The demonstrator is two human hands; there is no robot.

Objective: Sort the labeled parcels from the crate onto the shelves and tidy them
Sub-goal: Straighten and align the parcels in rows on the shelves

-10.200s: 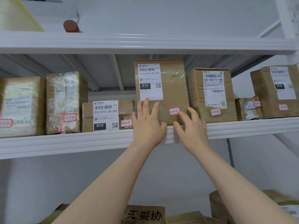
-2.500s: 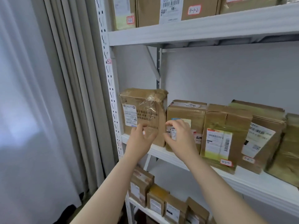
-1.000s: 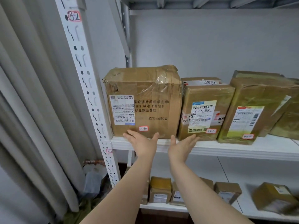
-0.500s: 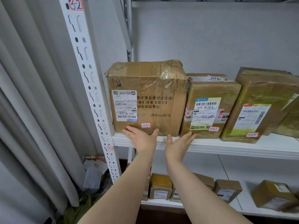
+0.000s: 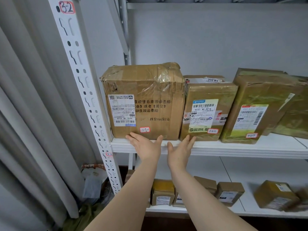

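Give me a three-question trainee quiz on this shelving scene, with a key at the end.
1. True or false: the left hand and the right hand are both open, fingers straight, at the front edge of the shelf.
2. Fill in: the red-ringed sticker at the top of the upright post reads ___.
3. Which handwritten tag is on the large box standing next to that post? A. 3-2-1 B. 3-2-2 C. 3-2-3

Key: 1. True. 2. 3-2. 3. A.
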